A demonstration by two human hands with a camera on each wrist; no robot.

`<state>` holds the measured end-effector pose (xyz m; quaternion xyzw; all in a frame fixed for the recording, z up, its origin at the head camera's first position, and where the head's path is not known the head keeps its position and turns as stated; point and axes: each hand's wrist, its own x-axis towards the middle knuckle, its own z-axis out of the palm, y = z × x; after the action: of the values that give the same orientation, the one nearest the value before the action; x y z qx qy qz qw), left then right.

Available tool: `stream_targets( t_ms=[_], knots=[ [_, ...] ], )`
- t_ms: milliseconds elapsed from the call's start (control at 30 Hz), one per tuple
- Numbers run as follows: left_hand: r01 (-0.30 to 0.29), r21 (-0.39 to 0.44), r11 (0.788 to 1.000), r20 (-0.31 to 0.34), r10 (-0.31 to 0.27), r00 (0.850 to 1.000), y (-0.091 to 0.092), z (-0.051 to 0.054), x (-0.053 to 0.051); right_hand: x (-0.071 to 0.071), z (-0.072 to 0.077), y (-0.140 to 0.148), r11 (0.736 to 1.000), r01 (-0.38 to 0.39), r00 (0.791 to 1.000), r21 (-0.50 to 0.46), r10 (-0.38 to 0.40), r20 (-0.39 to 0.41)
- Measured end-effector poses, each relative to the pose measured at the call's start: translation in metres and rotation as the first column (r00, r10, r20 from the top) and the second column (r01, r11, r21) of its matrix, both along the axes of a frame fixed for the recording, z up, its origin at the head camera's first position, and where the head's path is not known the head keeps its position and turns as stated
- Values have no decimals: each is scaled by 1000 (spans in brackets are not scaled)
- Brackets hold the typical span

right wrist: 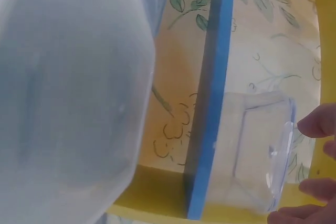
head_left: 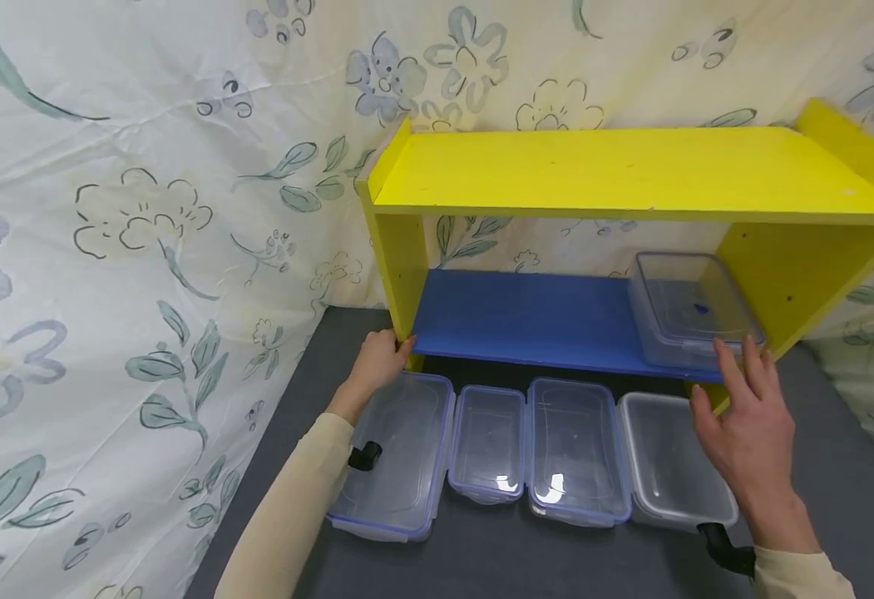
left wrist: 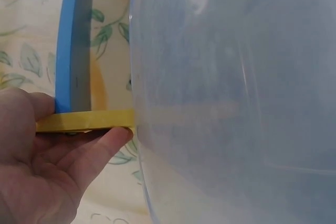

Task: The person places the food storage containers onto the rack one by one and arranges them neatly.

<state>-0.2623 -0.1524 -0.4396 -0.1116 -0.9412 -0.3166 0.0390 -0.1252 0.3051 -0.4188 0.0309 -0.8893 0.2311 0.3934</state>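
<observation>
A yellow shelf unit (head_left: 511, 170) with a blue lower shelf (head_left: 519, 316) stands against the patterned fabric. My left hand (head_left: 378, 364) grips the front edge of its left side panel (left wrist: 86, 121), thumb on one face and fingers on the other in the left wrist view. On the right end of the blue shelf sits a clear lidded plastic container (head_left: 694, 304). My right hand (head_left: 751, 424) is at that container's front right corner, fingers loosely extended. In the right wrist view its fingertips are close to the lid edge (right wrist: 286, 153); whether they touch it I cannot tell.
Several clear containers line the dark tabletop (head_left: 496, 549) before the unit: a large one (head_left: 399, 457), a small one (head_left: 486, 441), a tall rectangular one (head_left: 579, 449) and a frosted one (head_left: 676, 457) by my right wrist. Floral fabric (head_left: 145, 333) hangs behind and left.
</observation>
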Motion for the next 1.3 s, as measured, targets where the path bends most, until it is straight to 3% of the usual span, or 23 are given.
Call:
stream_targets(
  t_ms=[233, 367, 500, 567, 800, 1000, 1167, 1233, 1300],
  knots=[
    [-1, 5, 1000, 2, 1, 1000, 0, 1, 0, 4, -6, 3, 999, -7, 1000, -33, 8, 19],
    [-2, 4, 1000, -2, 2, 1000, 0, 1, 1, 10, -7, 7, 998, 31, 993, -46, -26, 112],
    [-17, -4, 1000, 13, 18, 1000, -1, -1, 5, 16, -10, 13, 999, 44, 963, -8, -40, 268],
    [-20, -7, 1000, 16, 20, 1000, -1, -2, 6, 17, -12, 17, 999, 43, 936, 13, -45, 348],
    [0, 0, 1000, -1, 0, 1000, 1, -2, 3, 20, -24, 31, 998, 51, 813, 41, -66, 579],
    [-7, 17, 1000, 2, 7, 1000, 1, -2, 3, 24, -38, 43, 999, -3, 753, 38, -23, 658],
    [-6, -7, 1000, 3, 6, 1000, 1, -8, 6, 30, -49, 53, 1000, -28, 641, -3, 20, 768],
    [-1, -12, 1000, 0, 1, 1000, 2, -9, 6, 33, -52, 55, 1000, -23, 611, -17, 28, 791],
    [-2, -4, 1000, -1, 2, 1000, 4, -9, 5, 35, -55, 56, 1000, -14, 604, -26, 29, 796]
  ],
)
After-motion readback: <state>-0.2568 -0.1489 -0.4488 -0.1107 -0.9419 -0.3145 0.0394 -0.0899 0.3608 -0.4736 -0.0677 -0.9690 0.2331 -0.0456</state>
